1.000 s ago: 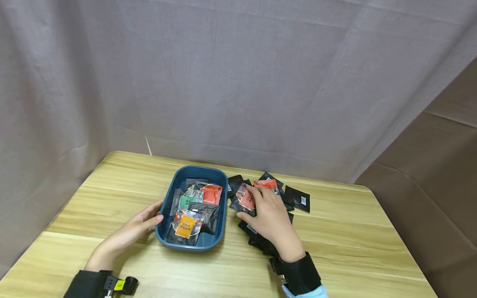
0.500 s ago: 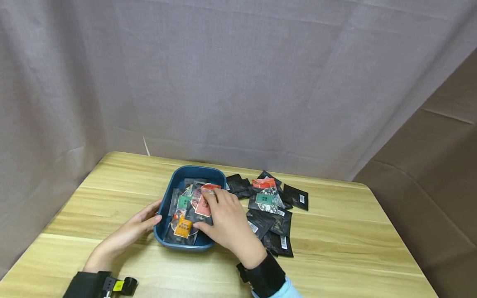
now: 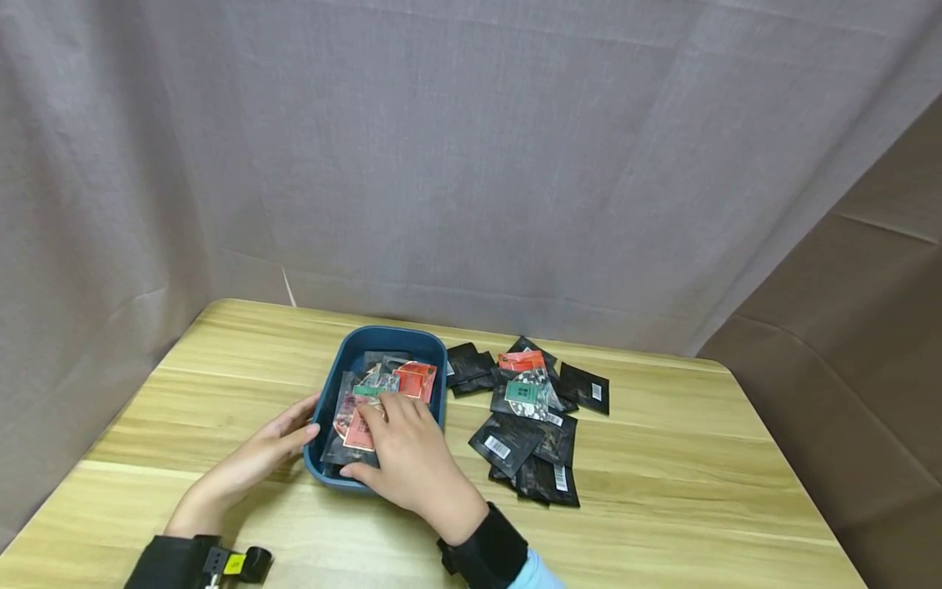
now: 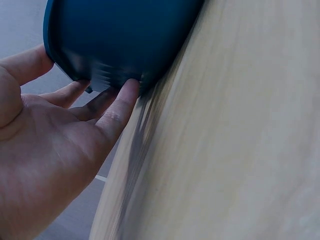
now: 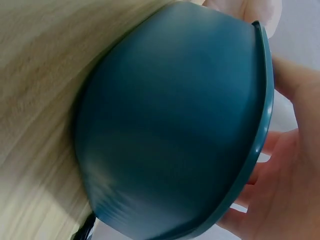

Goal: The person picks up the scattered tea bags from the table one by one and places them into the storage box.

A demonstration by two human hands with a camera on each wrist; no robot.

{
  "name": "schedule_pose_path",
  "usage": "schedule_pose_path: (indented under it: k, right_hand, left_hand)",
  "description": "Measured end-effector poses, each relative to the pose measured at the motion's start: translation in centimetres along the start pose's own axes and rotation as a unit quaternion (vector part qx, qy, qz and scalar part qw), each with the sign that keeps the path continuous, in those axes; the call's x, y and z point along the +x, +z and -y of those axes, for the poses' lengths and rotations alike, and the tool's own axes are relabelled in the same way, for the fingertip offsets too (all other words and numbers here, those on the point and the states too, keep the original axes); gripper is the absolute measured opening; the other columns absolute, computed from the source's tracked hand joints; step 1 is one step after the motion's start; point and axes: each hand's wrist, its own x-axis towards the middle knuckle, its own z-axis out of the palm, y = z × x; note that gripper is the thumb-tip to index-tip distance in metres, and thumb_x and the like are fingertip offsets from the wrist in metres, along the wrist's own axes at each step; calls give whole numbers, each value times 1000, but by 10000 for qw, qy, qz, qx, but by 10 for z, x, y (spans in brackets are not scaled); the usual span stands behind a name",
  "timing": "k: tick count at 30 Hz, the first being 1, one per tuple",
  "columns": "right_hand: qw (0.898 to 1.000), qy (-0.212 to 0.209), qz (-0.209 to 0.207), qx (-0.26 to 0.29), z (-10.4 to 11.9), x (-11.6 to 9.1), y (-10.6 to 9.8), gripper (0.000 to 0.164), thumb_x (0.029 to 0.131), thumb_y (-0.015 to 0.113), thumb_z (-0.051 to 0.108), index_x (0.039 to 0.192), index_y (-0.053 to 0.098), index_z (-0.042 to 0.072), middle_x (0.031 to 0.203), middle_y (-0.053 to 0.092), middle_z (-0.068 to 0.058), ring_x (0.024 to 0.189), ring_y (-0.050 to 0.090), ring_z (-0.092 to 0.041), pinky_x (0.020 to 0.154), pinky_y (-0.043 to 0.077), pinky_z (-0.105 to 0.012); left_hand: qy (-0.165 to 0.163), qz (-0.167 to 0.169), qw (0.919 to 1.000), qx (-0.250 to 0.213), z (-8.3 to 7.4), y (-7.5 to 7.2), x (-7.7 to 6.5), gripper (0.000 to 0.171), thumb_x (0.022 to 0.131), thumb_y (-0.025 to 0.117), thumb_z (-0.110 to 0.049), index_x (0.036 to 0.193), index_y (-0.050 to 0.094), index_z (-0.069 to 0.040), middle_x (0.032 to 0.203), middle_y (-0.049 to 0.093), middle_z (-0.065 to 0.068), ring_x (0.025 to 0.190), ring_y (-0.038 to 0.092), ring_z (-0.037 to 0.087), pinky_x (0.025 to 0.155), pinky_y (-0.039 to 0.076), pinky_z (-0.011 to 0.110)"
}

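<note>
In the head view a dark blue plastic tub (image 3: 393,334) holds several small black sachets with coloured labels. My left hand (image 3: 268,446) grips the tub's left side, thumb at the rim and fingers along the outer wall (image 4: 125,45). My right hand (image 3: 412,462) reaches over the near right rim and holds a sachet with a pink label (image 3: 358,432) low inside the tub, above other sachets. A red-labelled sachet (image 3: 417,379) lies at the tub's far right. From the right wrist view, the tub's wall (image 5: 170,115) hides what the fingertips touch.
Right of the tub, a loose pile of sachets lies on the wooden table (image 3: 662,466). A green-labelled sachet (image 3: 522,394) tops it; several show black backs with barcodes, such as one black sachet (image 3: 506,443). A grey curtain (image 3: 471,164) hangs behind the table.
My right hand has carried the pink-labelled sachet from the pile leftward into the tub, then lower toward its near left, covering the orange-labelled one. My left hand has stayed on the tub.
</note>
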Motion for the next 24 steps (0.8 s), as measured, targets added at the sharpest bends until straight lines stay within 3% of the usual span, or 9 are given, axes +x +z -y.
schedule_pose_path:
  k: [9, 24]
  right_hand:
    - [9998, 13, 126, 124, 3, 1, 4, 76, 85, 65, 65, 141, 53, 15, 141, 52, -11, 131, 47, -27, 109, 38, -45]
    - [9997, 141, -3, 185, -2, -4, 0, 68, 87, 69, 57, 137, 56, 13, 140, 53, -12, 130, 49, -28, 109, 38, -47]
  left_hand:
    - [-81, 38, 10000, -23, 0, -1, 0, 65, 106, 42, -17, 155, 8, 8, 157, 10, 35, 141, 17, 49, 95, 39, 15]
    - [-107, -15, 9999, -30, 1, 0, 0, 65, 106, 43, -17, 155, 9, 7, 157, 9, 35, 142, 15, 50, 95, 37, 14]
